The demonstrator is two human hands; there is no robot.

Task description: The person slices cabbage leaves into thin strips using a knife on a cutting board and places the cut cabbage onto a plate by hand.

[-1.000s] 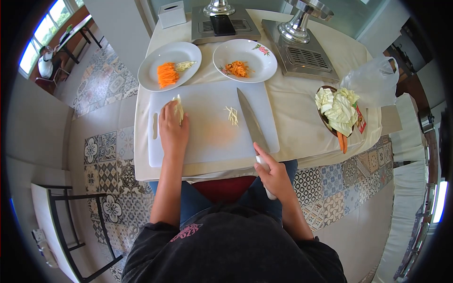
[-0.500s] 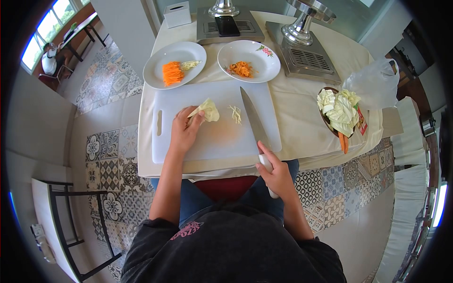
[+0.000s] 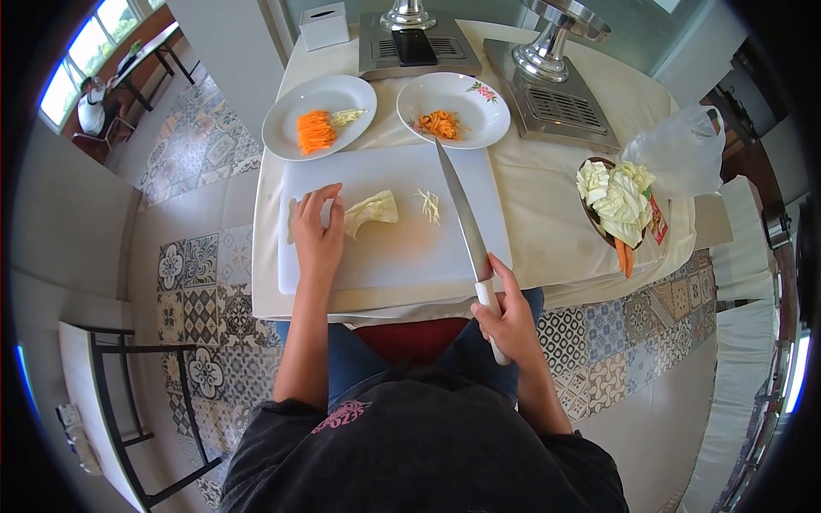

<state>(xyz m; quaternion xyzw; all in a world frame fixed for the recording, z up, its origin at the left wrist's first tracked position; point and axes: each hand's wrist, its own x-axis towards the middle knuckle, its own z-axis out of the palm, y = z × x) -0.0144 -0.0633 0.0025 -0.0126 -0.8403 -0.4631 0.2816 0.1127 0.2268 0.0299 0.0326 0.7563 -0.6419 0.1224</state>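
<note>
A folded piece of pale cabbage leaf [image 3: 373, 212] lies on the white cutting board [image 3: 385, 267]. Just left of it, over the board, is my left hand [image 3: 318, 231], its fingers bent and apart with nothing held. My right hand [image 3: 508, 321] grips the white handle of a long kitchen knife [image 3: 463, 209]. The blade points away from me over the board's right side. Between leaf and blade sits a small heap of cabbage shreds [image 3: 429, 206].
Behind the board, an oval plate [image 3: 278, 128] holds carrot strips and cabbage shreds; a flowered plate [image 3: 428, 85] holds carrot peelings. At right are a bowl of cabbage leaves [image 3: 617, 205], two carrots [image 3: 624, 258] and a plastic bag [image 3: 680, 154]. Metal stands [image 3: 564, 111] occupy the back.
My left hand has let go of the cabbage leaf and moved left; the leaf now rests on the board. My right hand and the knife have shifted slightly toward me.
</note>
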